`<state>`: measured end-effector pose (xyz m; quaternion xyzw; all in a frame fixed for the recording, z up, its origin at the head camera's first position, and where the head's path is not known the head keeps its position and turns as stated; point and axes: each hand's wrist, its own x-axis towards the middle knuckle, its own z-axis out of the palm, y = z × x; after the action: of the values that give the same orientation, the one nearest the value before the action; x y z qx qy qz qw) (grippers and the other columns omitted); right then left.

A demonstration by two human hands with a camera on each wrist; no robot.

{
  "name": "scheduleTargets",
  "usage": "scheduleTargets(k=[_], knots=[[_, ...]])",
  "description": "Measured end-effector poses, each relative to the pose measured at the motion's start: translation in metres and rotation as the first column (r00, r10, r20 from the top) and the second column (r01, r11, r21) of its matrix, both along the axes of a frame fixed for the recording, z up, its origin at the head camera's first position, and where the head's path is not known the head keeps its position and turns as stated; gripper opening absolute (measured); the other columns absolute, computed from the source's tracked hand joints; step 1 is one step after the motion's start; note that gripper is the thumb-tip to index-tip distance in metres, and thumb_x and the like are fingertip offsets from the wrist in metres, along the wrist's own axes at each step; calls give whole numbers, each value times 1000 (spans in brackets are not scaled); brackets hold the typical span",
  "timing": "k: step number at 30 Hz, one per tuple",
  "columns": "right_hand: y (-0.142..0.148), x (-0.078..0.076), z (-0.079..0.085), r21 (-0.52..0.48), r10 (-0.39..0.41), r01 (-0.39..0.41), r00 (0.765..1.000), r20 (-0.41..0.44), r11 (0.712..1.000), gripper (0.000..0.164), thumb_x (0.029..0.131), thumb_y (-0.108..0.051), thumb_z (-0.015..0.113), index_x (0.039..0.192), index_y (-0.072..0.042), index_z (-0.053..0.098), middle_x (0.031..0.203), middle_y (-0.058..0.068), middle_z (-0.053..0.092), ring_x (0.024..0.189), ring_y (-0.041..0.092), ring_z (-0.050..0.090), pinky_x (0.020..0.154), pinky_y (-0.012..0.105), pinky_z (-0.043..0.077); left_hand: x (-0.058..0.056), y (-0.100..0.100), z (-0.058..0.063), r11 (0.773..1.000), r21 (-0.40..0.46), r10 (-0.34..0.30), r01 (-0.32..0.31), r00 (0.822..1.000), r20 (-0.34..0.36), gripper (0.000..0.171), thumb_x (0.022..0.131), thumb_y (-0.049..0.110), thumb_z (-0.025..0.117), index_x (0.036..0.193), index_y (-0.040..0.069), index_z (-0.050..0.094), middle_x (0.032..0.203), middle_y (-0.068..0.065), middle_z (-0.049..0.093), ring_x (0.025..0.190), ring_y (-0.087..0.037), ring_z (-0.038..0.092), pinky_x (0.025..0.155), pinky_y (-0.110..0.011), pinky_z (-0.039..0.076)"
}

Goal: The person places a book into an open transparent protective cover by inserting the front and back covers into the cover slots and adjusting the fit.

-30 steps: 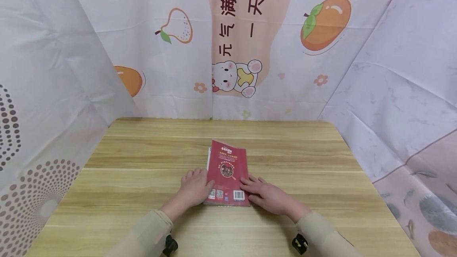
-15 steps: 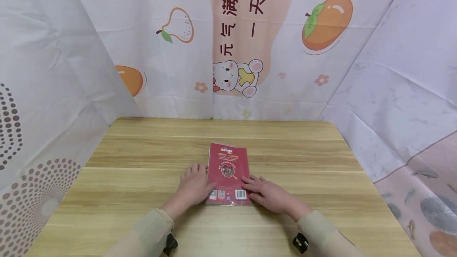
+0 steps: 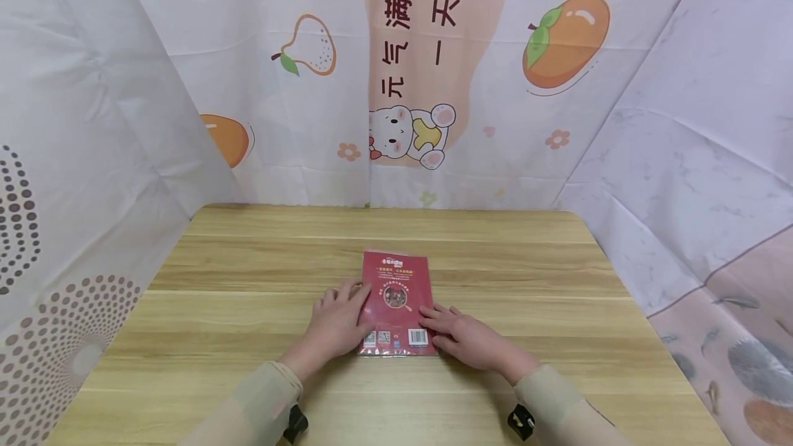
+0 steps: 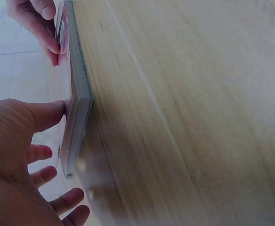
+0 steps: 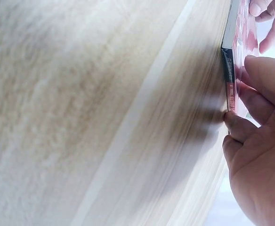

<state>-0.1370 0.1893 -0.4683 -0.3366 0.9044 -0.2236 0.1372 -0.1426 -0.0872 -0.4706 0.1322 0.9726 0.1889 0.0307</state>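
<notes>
A closed red book [image 3: 399, 274] lies on the wooden table with its barcode side up. Its page edges [image 4: 79, 113] face the left wrist camera, and its spine [image 5: 230, 84] shows in the right wrist view. My left hand [image 3: 334, 322] rests at the book's left edge, the thumb and index finger on the cover and the other fingers spread beside it. At the right edge, my right hand [image 3: 467, 339] lies with relaxed fingers; some fingertips touch the cover, and another is against the spine. The book's underside is hidden.
The wooden table [image 3: 248, 253] reaches back to a white curtain [image 3: 297, 115] printed with fruit and a cartoon animal. More cloth hangs on the left [image 3: 93, 122] and right [image 3: 700, 136]. A black strap device [image 3: 522, 422] sits at my right wrist.
The cover's raised far-left corner has come down flat, and the pages at the left edge are now covered. My left index finger has moved onto the cover. The right hand has barely moved.
</notes>
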Motion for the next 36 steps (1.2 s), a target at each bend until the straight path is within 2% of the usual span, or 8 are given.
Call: scheduleTargets(k=[12, 25, 31, 36], knots=[[0, 2, 2, 6, -33, 33, 999, 15, 999, 42, 100, -22, 53, 141, -15, 49, 152, 4, 37, 138, 33, 29, 107, 57, 33, 0, 0, -6, 997, -60, -54, 55, 998, 17, 69, 88, 45, 66, 146, 17, 41, 155, -5, 31, 122, -38, 36, 95, -55, 34], [0, 2, 0, -61, -42, 44, 998, 37, 997, 45, 99, -21, 55, 143, -13, 46, 154, 7, 33, 139, 30, 27, 108, 54, 33, -3, 1, 1, 994, -55, -91, 93, 995, 44, 67, 87, 44, 68, 143, 14, 47, 151, -12, 36, 129, -41, 34, 104, -60, 32], [0, 3, -1, -90, -142, 147, 988, 55, 985, 51, 99, -22, 56, 146, -13, 40, 157, 10, 25, 138, 27, 28, 107, 52, 35, -5, 2, 3, 994, -51, -97, 99, 994, 47, 68, 85, 44, 71, 142, 13, 48, 149, -13, 39, 130, -40, 35, 104, -59, 34], [-2, 3, -2, -66, -254, 257, 966, 51, 964, 54, 98, -23, 58, 147, -10, 39, 151, 16, 36, 136, 33, 32, 106, 54, 35, -6, 3, 1, 994, -34, -103, 104, 994, 45, 69, 85, 44, 71, 141, 11, 48, 148, -14, 39, 129, -40, 36, 104, -58, 35]])
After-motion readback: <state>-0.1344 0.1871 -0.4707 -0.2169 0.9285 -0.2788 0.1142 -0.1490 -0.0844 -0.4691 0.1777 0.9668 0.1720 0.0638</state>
